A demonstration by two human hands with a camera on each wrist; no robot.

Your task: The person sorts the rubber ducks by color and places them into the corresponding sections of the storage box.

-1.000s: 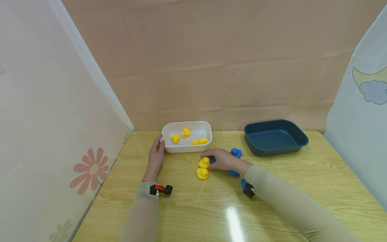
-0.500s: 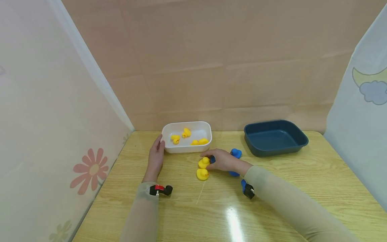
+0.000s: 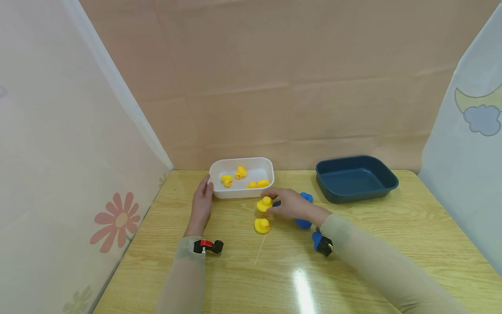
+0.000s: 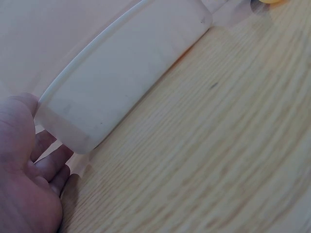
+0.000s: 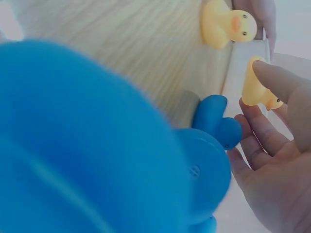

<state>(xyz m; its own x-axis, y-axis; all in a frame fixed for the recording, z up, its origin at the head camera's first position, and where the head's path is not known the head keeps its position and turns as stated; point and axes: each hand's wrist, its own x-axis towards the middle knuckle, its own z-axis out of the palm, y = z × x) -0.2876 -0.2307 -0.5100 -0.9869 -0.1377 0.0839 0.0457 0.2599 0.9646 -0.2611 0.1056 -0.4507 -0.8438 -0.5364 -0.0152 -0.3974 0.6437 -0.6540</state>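
Observation:
A yellow rubber duck (image 3: 265,204) is pinched between the thumb and fingers of my right hand (image 3: 288,203), raised slightly off the table. In the right wrist view, this yellow duck (image 5: 255,82) sits at the fingertips. My left hand (image 3: 202,203) holds the white tub (image 3: 235,193) at its left end; in the left wrist view the thumb is at the rim and the fingers go round the corner. Several yellow ducks (image 3: 241,172) lie inside the tub. Another yellow duck (image 3: 262,226) stands on the table just in front of the held one.
Several blue rubber ducks (image 3: 303,223) stand around and beneath the right wrist, partly hidden by it. A dark blue tub (image 3: 357,192) stands at the back right, with nothing in it. A paper-covered wall (image 3: 290,87) rises behind the wooden table (image 3: 235,270).
My right hand has lifted the yellow duck a little off the table and moved it slightly away from me, toward the white tub. The left hand stays at the tub.

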